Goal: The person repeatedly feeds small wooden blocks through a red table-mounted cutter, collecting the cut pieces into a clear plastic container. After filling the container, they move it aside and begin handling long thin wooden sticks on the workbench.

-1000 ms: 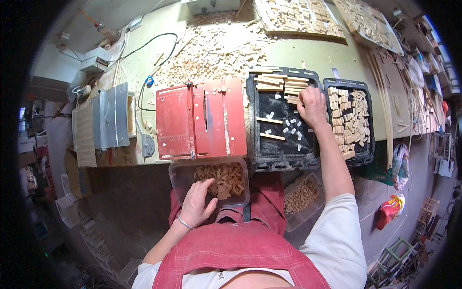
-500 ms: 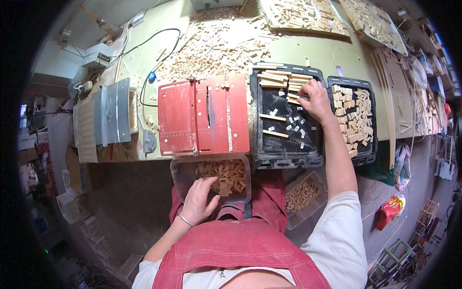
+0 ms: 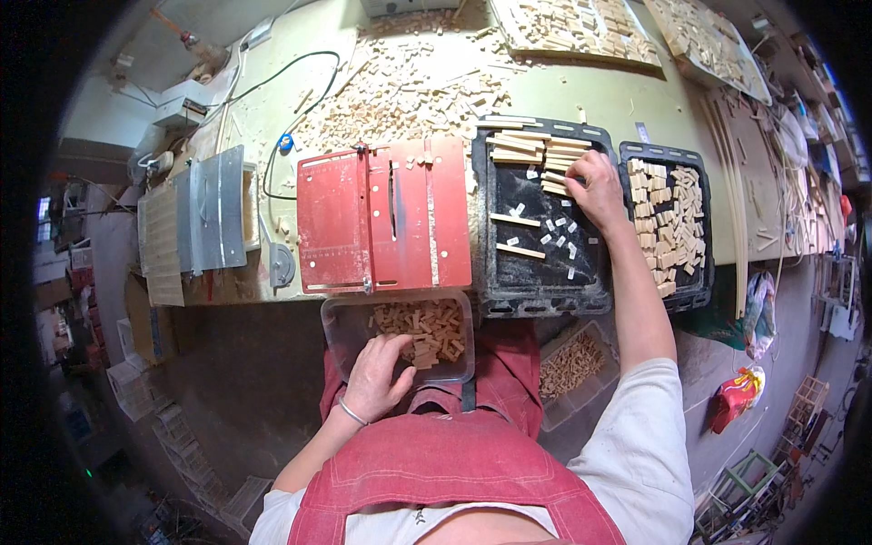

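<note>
Under the right hand (image 3: 595, 186) lie wooden strips (image 3: 536, 150).

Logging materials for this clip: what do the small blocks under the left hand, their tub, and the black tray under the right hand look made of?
Small blocks: pale, unfinished wood by their raw tan colour and sawn ends. Tub: clear plastic, likely, since the dark floor shows through its wall. Black tray: probably moulded plastic, matte with a ribbed rim, dusted with sawdust. Left hand rests in the tub; right hand reaches the tray's wooden strips.

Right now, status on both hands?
Left hand in clear tub of wood blocks. Right hand on wooden strips in black tray. Nothing blocking.
</note>
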Action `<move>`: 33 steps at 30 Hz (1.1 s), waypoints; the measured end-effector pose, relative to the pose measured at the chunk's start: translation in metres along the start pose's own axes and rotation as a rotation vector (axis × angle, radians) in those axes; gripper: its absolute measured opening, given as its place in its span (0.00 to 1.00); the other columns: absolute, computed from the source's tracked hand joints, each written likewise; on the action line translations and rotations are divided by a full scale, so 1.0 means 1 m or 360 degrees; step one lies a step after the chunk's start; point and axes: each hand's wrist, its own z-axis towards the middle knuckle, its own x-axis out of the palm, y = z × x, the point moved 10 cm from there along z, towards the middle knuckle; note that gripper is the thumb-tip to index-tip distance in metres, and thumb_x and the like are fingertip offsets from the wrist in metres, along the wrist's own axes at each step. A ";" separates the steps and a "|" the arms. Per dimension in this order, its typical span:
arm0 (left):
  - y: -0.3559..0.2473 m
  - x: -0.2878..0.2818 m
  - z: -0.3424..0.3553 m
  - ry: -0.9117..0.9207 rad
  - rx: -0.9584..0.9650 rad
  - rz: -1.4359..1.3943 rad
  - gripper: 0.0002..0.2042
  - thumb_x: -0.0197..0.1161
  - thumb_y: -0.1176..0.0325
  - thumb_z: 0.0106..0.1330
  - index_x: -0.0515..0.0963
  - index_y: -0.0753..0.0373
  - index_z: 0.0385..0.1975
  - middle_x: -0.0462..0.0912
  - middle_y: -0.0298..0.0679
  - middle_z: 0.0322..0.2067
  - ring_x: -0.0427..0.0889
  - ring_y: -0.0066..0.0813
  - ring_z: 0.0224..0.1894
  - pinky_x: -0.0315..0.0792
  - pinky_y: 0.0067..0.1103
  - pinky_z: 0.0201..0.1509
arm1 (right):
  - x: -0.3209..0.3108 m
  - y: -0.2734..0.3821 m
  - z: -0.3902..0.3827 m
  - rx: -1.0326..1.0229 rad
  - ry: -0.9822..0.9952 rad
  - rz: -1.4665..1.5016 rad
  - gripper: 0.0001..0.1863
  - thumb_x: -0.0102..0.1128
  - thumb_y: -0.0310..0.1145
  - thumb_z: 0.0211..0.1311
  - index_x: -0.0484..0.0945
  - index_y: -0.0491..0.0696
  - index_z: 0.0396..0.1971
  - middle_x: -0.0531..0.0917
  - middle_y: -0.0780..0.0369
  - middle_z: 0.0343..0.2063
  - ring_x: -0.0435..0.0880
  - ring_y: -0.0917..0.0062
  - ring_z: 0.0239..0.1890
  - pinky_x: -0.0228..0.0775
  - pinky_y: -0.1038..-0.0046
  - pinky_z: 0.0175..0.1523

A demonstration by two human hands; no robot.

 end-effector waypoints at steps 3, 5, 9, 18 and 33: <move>-0.001 0.000 0.001 -0.0016 0.0032 0.0000 0.27 0.72 0.71 0.61 0.73 0.67 0.61 0.80 0.53 0.52 0.79 0.54 0.55 0.75 0.40 0.61 | -0.009 -0.005 0.003 0.0034 -0.0114 0.0044 0.04 0.72 0.32 0.59 0.86 0.49 0.31 0.82 0.60 0.39 0.81 0.62 0.50 0.73 0.60 0.59; -0.001 0.001 0.001 -0.0027 0.0046 -0.0001 0.27 0.72 0.70 0.62 0.73 0.67 0.61 0.80 0.53 0.52 0.79 0.54 0.55 0.75 0.40 0.61 | -0.006 -0.006 0.005 0.0046 -0.0013 0.0053 0.04 0.71 0.32 0.59 0.86 0.49 0.31 0.82 0.60 0.39 0.81 0.62 0.50 0.73 0.60 0.59; 0.001 0.002 0.000 -0.0011 0.0036 -0.0009 0.27 0.72 0.70 0.62 0.74 0.67 0.61 0.80 0.53 0.52 0.79 0.54 0.56 0.75 0.40 0.62 | 0.011 -0.011 0.004 0.0030 0.0194 0.0079 0.04 0.68 0.33 0.59 0.86 0.49 0.31 0.82 0.59 0.38 0.81 0.61 0.50 0.74 0.59 0.59; 0.001 0.003 0.001 0.0001 0.0033 -0.0008 0.25 0.72 0.70 0.62 0.75 0.67 0.59 0.80 0.53 0.51 0.79 0.54 0.55 0.75 0.40 0.62 | 0.012 -0.001 -0.008 -0.0058 0.0119 -0.0075 0.05 0.69 0.30 0.59 0.83 0.46 0.32 0.81 0.58 0.38 0.81 0.60 0.48 0.74 0.61 0.56; 0.003 0.005 0.002 0.0023 0.0020 0.0000 0.24 0.71 0.69 0.63 0.75 0.66 0.59 0.80 0.52 0.51 0.79 0.54 0.55 0.75 0.40 0.62 | 0.002 -0.003 -0.005 0.0143 0.0295 -0.0358 0.40 0.76 0.40 0.44 0.76 0.52 0.63 0.75 0.59 0.56 0.74 0.61 0.64 0.66 0.58 0.69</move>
